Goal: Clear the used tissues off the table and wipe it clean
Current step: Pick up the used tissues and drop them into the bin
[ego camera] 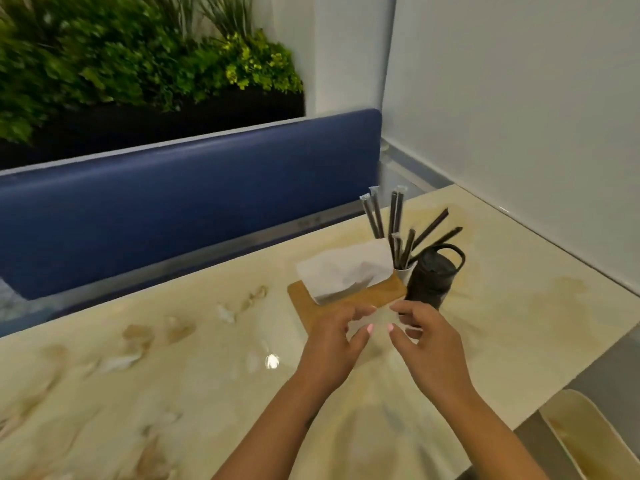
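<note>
White tissue [377, 323] pinched between both hands' curled fingers [360, 336].

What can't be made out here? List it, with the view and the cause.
1. Head view: the tissue pinched between left hand and right hand is pale and blurred; its outline is lost against the table.
2. Head view: used tissues at left are smeared by motion blur; their count is unclear.
3. Head view: the black bottle hides part of the straw cup.
4. Head view: the chair is cut off by the bottom-right edge.
</note>
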Motion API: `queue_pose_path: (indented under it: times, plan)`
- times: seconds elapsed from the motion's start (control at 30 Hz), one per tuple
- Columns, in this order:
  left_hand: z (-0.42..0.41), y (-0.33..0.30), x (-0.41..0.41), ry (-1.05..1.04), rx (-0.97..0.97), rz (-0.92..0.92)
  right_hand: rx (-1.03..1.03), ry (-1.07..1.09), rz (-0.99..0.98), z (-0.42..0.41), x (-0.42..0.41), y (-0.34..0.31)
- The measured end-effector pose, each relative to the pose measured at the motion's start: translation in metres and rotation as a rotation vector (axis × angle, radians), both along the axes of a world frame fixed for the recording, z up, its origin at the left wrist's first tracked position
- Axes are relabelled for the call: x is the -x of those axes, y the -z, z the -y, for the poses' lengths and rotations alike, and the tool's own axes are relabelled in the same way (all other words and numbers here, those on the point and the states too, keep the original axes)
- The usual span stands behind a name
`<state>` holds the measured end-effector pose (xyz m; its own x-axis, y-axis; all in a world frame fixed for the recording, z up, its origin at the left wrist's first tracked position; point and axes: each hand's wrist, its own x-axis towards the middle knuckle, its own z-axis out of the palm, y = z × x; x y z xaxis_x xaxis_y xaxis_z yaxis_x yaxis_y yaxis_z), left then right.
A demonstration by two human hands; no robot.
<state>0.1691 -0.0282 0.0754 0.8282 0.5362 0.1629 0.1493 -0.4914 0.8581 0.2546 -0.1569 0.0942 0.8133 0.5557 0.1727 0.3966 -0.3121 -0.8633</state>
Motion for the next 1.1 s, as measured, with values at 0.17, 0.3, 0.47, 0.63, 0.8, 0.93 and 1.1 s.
queue_pose_path:
  times: [0.17, 0.3, 0.47, 0.63, 0.8, 0.93, 1.1]
  plan:
    - [-0.047, 0.008, 0.068, -0.108, 0.018, 0.015, 0.007, -0.089, 0.015, -0.056, 0.051, 0.005]
    - [-0.083, 0.023, 0.114, -0.167, 0.004, -0.033, 0.023, -0.145, -0.012, -0.094, 0.087, 0.017]
    - [-0.118, 0.042, 0.148, -0.227, 0.004, -0.077, 0.056, -0.189, -0.065, -0.126, 0.117, 0.031]
    - [-0.145, 0.053, 0.157, -0.259, 0.004, -0.112, 0.138, -0.241, -0.030, -0.151, 0.121, 0.040]
    - [-0.179, 0.067, 0.150, -0.288, -0.054, -0.192, 0.219, -0.258, 0.006, -0.189, 0.109, 0.055]
    - [-0.204, 0.080, 0.135, -0.286, -0.106, -0.286, 0.296, -0.276, 0.037, -0.219, 0.094, 0.068]
    - [-0.233, 0.096, 0.108, -0.263, -0.126, -0.444, 0.390, -0.313, 0.065, -0.259, 0.072, 0.088]
